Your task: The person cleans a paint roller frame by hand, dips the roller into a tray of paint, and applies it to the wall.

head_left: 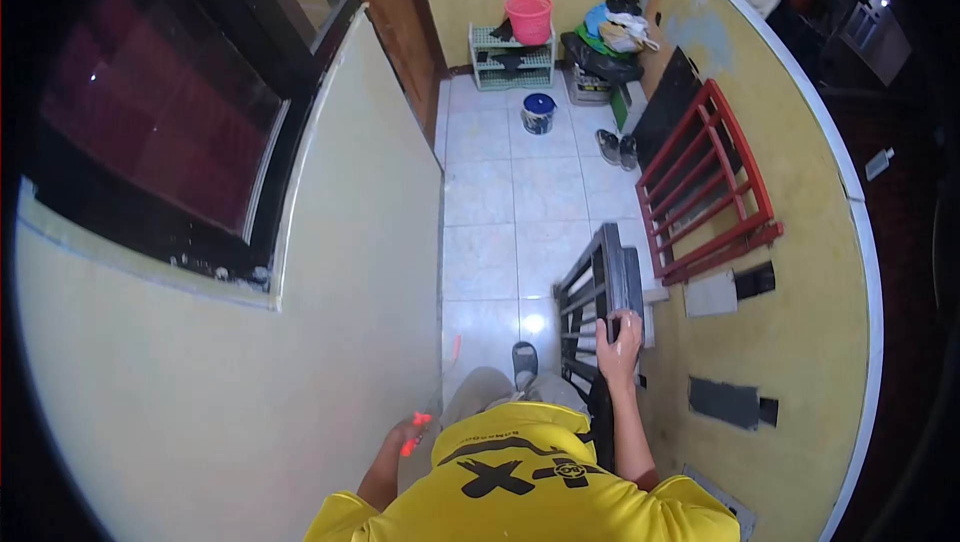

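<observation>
Two metal grilles stand along the yellow wall [800, 242] on the right side of this narrow tiled passage. The nearer one, the dark grille [598, 287], is a grey-black frame of flat outer rails with several parallel bars running across it. Its surface looks dull and a little uneven in tone. It stands on edge on the floor [500, 212], just beside the person's right leg, with its top corner tilted toward the person.

The right hand [620, 340] rests on that top corner, its fingers curled tightly over the rail in a firm grip. The left hand [395, 437] hangs low by the hip, fingers closed around a thin orange tool [420, 420] whose slim shaft points up and forward. What kind of tool it is cannot be made out.

Farther along, the red grille [705, 187] leans against the same wall, well apart from the dark one. A sandalled foot [524, 357] shows beside the dark frame's base. At the far end sit a blue-lidded can [538, 114], a pair of shoes [618, 148] and a pink bucket [528, 18] on a small rack [510, 60].
</observation>
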`<control>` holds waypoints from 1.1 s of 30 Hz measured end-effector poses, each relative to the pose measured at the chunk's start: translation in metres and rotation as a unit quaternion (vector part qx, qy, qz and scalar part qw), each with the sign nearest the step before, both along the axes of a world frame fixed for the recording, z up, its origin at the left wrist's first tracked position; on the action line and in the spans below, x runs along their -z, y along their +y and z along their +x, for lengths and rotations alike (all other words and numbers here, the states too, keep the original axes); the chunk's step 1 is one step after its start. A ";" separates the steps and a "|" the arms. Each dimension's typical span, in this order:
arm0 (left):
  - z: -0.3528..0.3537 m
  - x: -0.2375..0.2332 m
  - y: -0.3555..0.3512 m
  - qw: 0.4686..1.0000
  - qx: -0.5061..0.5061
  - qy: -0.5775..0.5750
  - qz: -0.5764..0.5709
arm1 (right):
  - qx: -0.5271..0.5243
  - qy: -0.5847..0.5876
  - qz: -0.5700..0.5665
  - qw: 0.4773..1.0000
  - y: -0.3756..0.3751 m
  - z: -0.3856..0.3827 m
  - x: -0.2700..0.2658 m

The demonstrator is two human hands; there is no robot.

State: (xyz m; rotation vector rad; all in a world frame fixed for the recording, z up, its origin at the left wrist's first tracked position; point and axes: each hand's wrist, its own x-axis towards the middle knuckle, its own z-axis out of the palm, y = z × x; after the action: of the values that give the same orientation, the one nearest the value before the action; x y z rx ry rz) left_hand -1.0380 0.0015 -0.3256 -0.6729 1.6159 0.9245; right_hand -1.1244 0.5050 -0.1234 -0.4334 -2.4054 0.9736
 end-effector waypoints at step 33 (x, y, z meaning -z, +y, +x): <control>-0.704 0.037 0.134 0.996 0.013 0.083 0.034 | 0.016 -0.645 -0.371 0.668 0.141 -0.532 0.247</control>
State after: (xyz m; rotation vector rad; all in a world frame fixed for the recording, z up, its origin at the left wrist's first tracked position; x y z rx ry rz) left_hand -1.7425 0.1355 -0.3623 -0.5381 1.7268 1.0350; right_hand -1.6568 0.6456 -0.3700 -2.0436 -2.8398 2.1122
